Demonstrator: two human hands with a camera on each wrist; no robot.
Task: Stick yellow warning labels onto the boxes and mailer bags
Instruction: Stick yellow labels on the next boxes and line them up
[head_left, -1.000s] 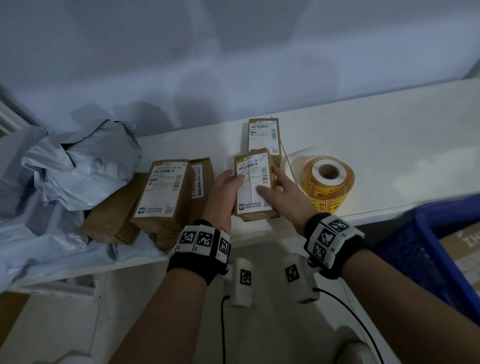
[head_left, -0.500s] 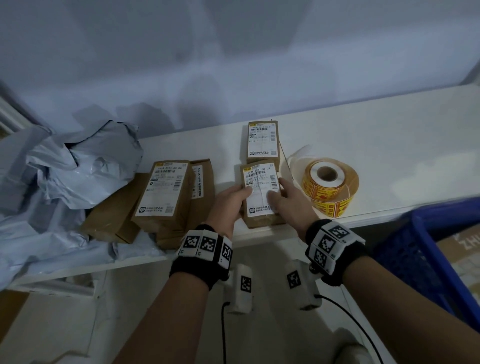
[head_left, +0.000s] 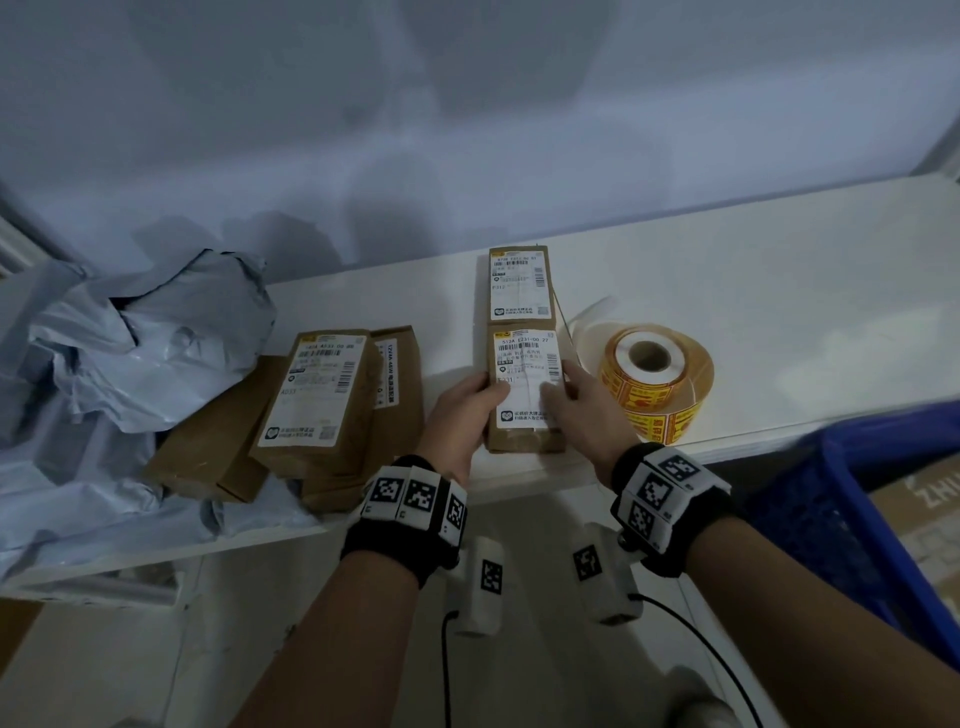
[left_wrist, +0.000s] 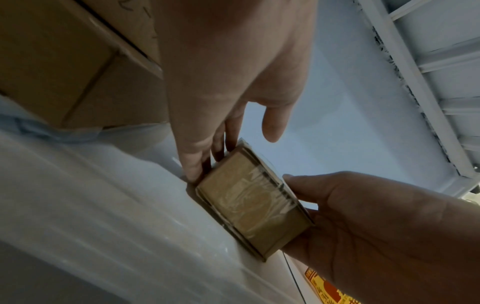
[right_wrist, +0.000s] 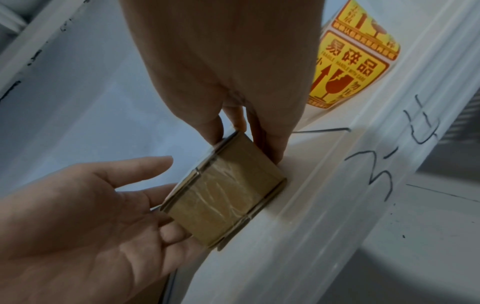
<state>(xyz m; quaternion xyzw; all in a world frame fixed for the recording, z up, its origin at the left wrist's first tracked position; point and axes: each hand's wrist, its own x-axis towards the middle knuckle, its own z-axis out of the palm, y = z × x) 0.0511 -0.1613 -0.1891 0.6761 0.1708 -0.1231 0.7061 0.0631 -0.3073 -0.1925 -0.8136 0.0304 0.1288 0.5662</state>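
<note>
A small brown box (head_left: 527, 364) with a white shipping label lies flat near the front edge of the white shelf (head_left: 779, 312). My left hand (head_left: 457, 410) grips its left side, fingers against the wall and thumb over the top. My right hand (head_left: 582, 410) grips its right side, thumb on top and fingers down the wall. The wrist views show the taped end of the box (left_wrist: 249, 205) (right_wrist: 226, 195) between the two hands. The roll of yellow warning labels (head_left: 657, 384) (right_wrist: 355, 61) stands just right of my right hand. No yellow label shows on this box.
A second labelled brown box (head_left: 519, 283) lies right behind the held one. A loose stack of brown boxes (head_left: 311, 395) sits to the left, on crumpled grey mailer bags (head_left: 156, 338). A blue crate (head_left: 883, 519) stands below the shelf at the right.
Both hands have drawn the small box toward the shelf's front edge and squared it up; a gap has opened to the box behind. The label roll has not moved.
</note>
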